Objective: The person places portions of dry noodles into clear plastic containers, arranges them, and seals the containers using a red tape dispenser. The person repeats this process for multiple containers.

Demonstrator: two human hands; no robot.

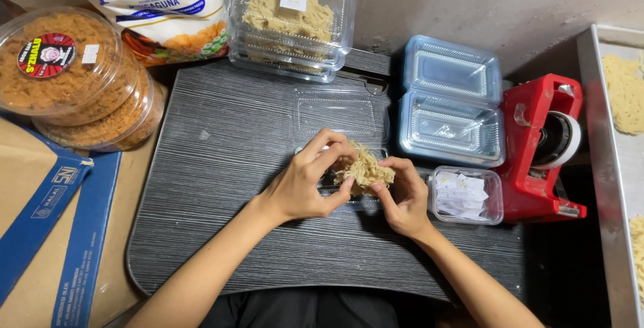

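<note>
Both my hands are closed around one noodle nest (364,170), a pale tan tangle of thin, wiry dry strands, loose at the edges. My left hand (310,184) pinches its left side with thumb and curled fingers; my right hand (401,197) grips the right side from below. The nest sits over an open clear plastic box (339,115), thin and glossy with rounded corners. The box lies on a dark grey board (235,187) with fine ribbed lines and rounded corners, which serves as my counter.

Taking the noodle nest as landmark:
- Above it, at the board's far edge: a closed clear box (290,23) packed with the same tangled noodles, a small white square label on its lid.
- Upper right: two empty clear boxes (451,103), bluish, ribbed bottoms, one behind the other.
- Just right: a small clear tub (465,195) of white paper slips.
- Further right: a red plastic tape dispenser (541,147), blocky, holding a roll of tape.
- Far right: a metal tray (607,187), matte rim, with flat pale noodle pieces on it.
- Upper left: two round clear tubs (87,80) of coarse orange-brown crumbs, stacked, and a white printed bag (161,6) behind them.
- Left: brown cardboard (40,234) with blue bands.
</note>
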